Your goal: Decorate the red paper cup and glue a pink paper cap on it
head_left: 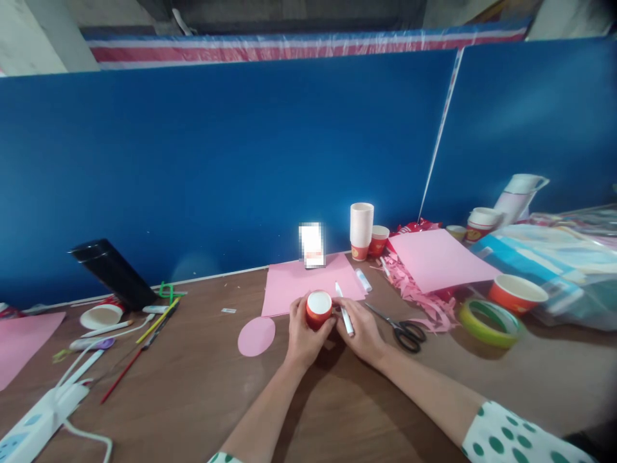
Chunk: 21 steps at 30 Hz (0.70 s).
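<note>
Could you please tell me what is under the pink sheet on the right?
Pink strips show along the left edge of the sheet; anything beneath its middle is covered.

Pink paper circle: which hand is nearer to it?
Left. The left hand, around the red cup, is just right of the pink paper circle; the right hand, with the white marker, is farther right.

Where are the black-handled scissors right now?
Head view: the black-handled scissors lie on the brown tabletop, right of the right hand, between it and the yellow-green tape roll, beside the shredded pink paper.
</note>
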{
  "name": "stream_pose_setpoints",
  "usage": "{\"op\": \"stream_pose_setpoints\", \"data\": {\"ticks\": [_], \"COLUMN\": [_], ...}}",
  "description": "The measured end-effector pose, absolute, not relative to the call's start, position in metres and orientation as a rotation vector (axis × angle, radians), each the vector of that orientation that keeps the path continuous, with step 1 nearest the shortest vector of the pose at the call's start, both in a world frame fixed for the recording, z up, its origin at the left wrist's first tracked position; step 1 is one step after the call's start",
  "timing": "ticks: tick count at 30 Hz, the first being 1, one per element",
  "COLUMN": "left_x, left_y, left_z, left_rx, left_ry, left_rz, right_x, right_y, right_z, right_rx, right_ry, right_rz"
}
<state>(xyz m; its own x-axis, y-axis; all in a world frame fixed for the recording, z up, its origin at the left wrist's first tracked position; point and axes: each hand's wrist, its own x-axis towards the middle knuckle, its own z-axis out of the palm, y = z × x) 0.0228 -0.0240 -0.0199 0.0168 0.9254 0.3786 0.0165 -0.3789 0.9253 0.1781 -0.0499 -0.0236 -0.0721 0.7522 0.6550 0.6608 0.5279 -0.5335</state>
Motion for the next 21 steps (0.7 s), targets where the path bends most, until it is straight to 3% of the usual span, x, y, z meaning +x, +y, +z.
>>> {"op": "stream_pose_setpoints", "data": {"ticks": [9,21], "left_x": [0.024,0.014], "left_y": [-0.025,-0.013], "left_z": [-0.021,-0.017], "left_rx": [1.615,0.68], "left_ry": [1.062,0.696], "left_rz": [1.374,1.325], "right_x": [0.178,0.179], "right_y": [-0.048,-0.052], "right_z": [-0.026,-0.021], "right_rx": [-1.197,-1.185], "right_ry": [-1.746,-1.813], "right_rz": [0.078,0.13]}}
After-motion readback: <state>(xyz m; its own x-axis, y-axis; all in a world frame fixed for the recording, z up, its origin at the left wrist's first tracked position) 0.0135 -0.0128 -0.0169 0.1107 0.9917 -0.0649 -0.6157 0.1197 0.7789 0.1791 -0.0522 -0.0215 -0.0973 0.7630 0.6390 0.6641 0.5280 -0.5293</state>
